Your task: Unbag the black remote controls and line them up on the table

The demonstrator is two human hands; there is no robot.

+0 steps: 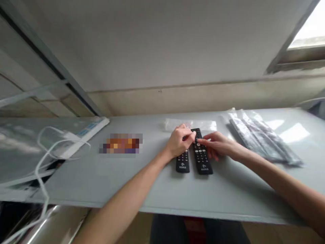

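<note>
Two black remote controls lie side by side on the grey table, button side up. Over the upper part of the left remote control [182,165] is my left hand [180,140], its fingers curled and its thumb meeting the upper left of the right remote control [202,159]. Anything pinched there is too small to make out. From the other side, my right hand [217,144] reaches in with fingers apart, the index finger stretched onto the right remote's buttons. Its lower fingers rest by that remote's right edge.
Several long clear-wrapped packs [264,139] lie at the right. Flat clear plastic wrapping [203,125] sits behind the hands. Left of them is a pixelated item [122,144]. A white cable [38,169] loops at the far left beside a glazed frame [83,132]. A wall [162,51] borders the table's back.
</note>
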